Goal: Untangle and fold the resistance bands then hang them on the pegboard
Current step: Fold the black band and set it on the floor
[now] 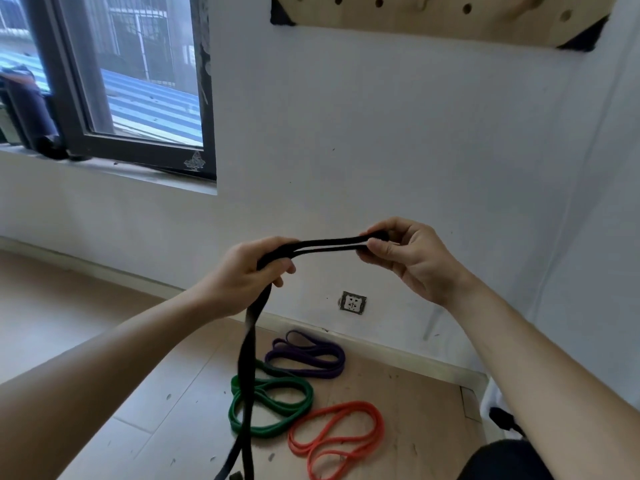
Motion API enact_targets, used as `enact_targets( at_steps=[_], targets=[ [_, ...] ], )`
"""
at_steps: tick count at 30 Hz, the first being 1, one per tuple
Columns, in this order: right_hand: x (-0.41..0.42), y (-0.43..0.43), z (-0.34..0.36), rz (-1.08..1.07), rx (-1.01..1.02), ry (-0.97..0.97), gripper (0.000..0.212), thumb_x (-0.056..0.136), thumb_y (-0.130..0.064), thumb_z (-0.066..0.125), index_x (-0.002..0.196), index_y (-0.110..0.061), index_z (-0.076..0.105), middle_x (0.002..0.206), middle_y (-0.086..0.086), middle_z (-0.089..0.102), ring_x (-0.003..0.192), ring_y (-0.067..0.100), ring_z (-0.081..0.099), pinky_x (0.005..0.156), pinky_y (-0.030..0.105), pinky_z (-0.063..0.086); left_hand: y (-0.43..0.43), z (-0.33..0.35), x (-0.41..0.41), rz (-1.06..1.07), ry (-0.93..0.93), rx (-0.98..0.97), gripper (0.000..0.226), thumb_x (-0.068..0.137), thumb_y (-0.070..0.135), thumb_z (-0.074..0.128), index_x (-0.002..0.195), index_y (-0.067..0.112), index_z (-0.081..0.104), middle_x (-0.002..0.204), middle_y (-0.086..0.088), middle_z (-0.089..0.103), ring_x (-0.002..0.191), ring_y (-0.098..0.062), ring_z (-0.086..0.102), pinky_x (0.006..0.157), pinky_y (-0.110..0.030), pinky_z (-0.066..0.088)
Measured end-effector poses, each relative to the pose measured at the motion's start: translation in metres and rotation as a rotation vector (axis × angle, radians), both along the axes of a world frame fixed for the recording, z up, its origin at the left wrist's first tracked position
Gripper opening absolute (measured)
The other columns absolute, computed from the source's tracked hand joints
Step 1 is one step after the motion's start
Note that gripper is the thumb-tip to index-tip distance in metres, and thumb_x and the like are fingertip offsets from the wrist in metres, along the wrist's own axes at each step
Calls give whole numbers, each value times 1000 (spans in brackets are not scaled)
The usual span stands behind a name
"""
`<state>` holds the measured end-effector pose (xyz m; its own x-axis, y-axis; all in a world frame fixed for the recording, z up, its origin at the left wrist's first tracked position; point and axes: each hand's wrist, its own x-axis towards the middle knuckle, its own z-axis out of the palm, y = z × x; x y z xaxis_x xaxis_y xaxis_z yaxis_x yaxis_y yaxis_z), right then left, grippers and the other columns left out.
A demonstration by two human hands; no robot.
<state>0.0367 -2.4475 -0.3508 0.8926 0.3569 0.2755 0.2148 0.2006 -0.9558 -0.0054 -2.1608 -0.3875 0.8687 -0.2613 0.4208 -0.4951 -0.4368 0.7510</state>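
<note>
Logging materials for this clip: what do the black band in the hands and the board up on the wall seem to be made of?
Black band: likely rubber or latex, matte; it runs as a flat strip between both hands and hangs limp below the left hand. Pegboard: looks like pale, unpainted wood or plywood, with a regular pattern of round holes.

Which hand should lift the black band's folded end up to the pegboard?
Probably the right hand: it pinches the black band at its folded end, below the pegboard. The left hand holds the hanging length.
</note>
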Motion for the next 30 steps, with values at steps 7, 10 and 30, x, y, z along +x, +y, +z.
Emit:
enact_targets(
  at_steps=[7,10,30],
  targets=[
    [-10,7,0,-84,-710,-240,45,75,-28,88,114,-19,67,110,-2,75,106,11,70,93,34,56,8,3,1,63,-17,-17,33,102,7,56,130,20,66,90,0,71,68,-9,64,67,-21,51],
    [-22,19,9,-31,-759,-243,62,75,-45,85,131,-30,61,121,-13,69,115,1,63,96,25,51,5,4,-3,70,-69,32,35,101,8,58,133,20,64,91,3,71,69,-7,65,68,-22,52],
    [-36,50,9,186,-514,-201,21,95,-19,67,104,-1,73,82,7,64,76,19,60,74,29,53,-14,9,-20,-219,330,-100,16,91,8,72,104,18,71,91,-7,73,92,-19,71,91,-35,54]
  ],
)
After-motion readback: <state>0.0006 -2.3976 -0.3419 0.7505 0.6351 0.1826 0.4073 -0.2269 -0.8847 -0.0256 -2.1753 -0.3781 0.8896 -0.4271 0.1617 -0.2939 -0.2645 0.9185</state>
